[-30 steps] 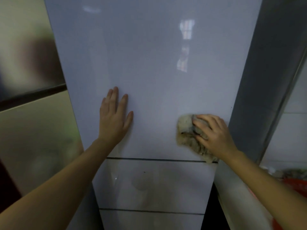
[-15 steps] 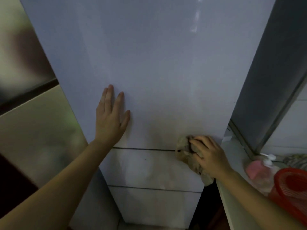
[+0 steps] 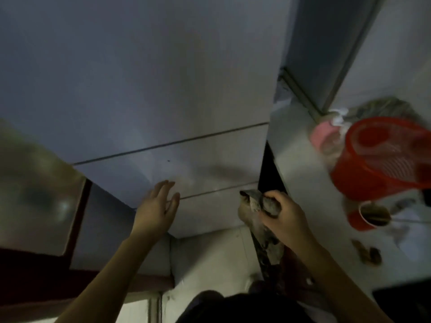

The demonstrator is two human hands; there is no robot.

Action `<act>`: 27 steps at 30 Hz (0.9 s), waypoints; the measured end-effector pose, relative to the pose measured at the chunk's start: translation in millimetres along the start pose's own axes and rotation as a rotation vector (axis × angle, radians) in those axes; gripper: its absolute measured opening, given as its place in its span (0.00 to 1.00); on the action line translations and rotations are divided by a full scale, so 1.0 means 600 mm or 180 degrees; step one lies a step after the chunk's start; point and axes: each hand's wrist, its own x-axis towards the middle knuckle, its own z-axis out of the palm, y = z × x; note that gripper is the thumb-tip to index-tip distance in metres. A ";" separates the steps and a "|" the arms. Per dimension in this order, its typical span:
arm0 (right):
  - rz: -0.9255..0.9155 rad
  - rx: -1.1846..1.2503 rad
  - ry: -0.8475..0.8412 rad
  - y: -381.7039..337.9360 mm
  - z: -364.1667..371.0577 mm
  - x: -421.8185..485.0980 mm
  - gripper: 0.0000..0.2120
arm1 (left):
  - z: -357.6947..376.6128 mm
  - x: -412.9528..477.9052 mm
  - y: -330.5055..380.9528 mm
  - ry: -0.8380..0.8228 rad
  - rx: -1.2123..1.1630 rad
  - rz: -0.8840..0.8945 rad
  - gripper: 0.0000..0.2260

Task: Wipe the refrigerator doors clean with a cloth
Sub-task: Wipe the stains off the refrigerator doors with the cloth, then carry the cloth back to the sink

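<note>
The pale grey refrigerator door [image 3: 144, 85] fills the upper left, with two lower drawer fronts [image 3: 210, 157] beneath it, split by dark seams. My right hand [image 3: 284, 215] grips a crumpled beige-grey cloth [image 3: 254, 217] at the right edge of the lowest drawer front; the cloth's tail hangs down beside the dark gap. My left hand [image 3: 158, 206] is off the door, fingers spread, hovering in front of the lowest drawer front near its left part.
A white counter [image 3: 300, 183] runs along the right with a red basket [image 3: 382, 159], a pink pump bottle [image 3: 324, 131], a red cup [image 3: 368, 215] and small brown scraps [image 3: 368, 252]. A brushed metal cabinet [image 3: 35, 187] stands at left. Tiled floor [image 3: 210, 257] lies below.
The view has tipped sharply down. My right hand with the cloth has dropped from the door's bottom edge to the lowest drawer front. My left hand has lifted off the door and lowered.
</note>
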 end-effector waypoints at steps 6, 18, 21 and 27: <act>0.1139 0.0063 0.0320 0.045 0.008 -0.122 0.17 | 0.114 -0.003 -0.011 -0.1053 -0.0241 -0.0088 0.11; 0.3056 -0.0216 0.1969 -0.018 0.140 -0.371 0.18 | 0.219 0.018 0.000 -0.2784 -0.0115 0.1206 0.13; 0.3406 -0.0024 0.2427 -0.056 0.182 -0.438 0.16 | 0.220 0.003 0.022 -0.3094 0.0019 0.1663 0.12; 0.3897 0.0188 0.3353 -0.118 0.266 -0.581 0.15 | 0.239 -0.061 0.073 -0.3502 0.0392 0.2533 0.10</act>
